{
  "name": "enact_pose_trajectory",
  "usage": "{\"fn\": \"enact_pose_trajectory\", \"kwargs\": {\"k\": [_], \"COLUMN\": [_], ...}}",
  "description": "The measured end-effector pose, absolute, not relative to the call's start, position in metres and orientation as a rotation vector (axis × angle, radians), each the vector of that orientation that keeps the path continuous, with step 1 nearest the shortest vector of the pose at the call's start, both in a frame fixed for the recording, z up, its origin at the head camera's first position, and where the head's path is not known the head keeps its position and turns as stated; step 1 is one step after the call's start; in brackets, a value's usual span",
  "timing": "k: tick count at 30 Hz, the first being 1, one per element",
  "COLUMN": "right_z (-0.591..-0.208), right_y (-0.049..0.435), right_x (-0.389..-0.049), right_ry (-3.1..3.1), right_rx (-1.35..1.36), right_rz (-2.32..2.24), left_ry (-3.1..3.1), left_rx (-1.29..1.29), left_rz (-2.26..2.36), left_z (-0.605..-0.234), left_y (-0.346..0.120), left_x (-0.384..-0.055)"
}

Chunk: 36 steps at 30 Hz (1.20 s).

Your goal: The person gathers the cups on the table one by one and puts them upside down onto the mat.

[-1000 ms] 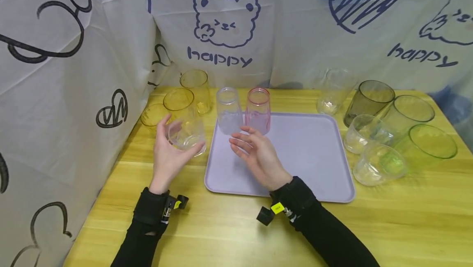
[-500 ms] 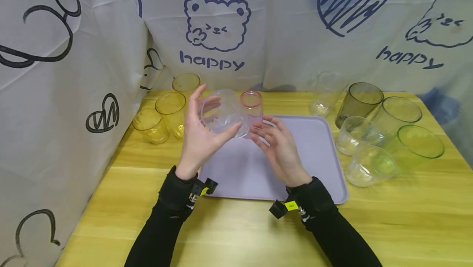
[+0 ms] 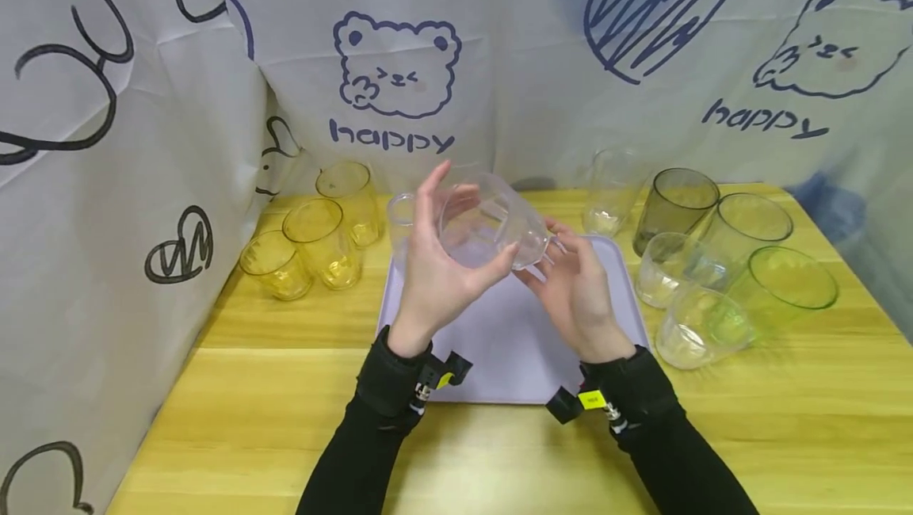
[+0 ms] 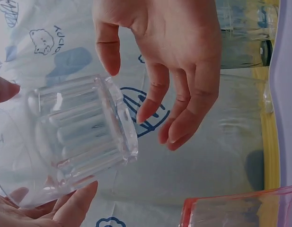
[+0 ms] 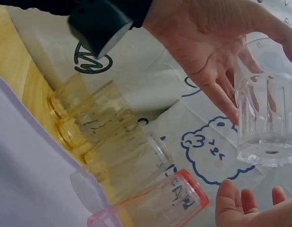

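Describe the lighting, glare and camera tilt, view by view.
Head view: brightest of the three, pale sheen on the near tabletop, bluish patch, perhaps shadow, on the right of the backdrop cloth; left wrist view: dimmer, turned sideways, small highlights on the clear cup; right wrist view: also dim, strongly tilted.

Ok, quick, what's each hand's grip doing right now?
Left hand: holding a clear glass, fingers and thumb curled round it.
Right hand: open, holding nothing, fingers relaxed near that glass.

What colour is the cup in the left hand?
The cup is clear, colourless; the left wrist view shows it best.
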State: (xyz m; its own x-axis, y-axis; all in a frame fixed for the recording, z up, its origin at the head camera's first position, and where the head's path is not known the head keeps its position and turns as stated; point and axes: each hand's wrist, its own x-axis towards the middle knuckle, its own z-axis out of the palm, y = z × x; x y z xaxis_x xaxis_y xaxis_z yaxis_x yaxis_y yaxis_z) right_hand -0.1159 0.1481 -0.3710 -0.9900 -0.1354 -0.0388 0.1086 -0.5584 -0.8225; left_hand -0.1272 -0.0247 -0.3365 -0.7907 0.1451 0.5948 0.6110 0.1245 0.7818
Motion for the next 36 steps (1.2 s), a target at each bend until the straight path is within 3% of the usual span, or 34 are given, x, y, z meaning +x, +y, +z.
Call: {"fn": "enact_pose_trajectory", "kwargs": {"k": [10, 36], "right_z": [-0.376, -0.381], "right_y": [0.156, 0.153], "right_x": [-0.114, -0.124], "right_ry": [1.260, 0.898], "right_rx": [-0.093, -0.024], "right_rz": [-2.565, -2.699], "left_ry": [-2.028, -2.240], "left_rx": [-0.803, -1.016], "left_rz": [-1.807, -1.378], "left_z": [-0.346, -0.358], "left_y": [-0.018, -0.003], "left_x": [-0.125, -0.132]}}
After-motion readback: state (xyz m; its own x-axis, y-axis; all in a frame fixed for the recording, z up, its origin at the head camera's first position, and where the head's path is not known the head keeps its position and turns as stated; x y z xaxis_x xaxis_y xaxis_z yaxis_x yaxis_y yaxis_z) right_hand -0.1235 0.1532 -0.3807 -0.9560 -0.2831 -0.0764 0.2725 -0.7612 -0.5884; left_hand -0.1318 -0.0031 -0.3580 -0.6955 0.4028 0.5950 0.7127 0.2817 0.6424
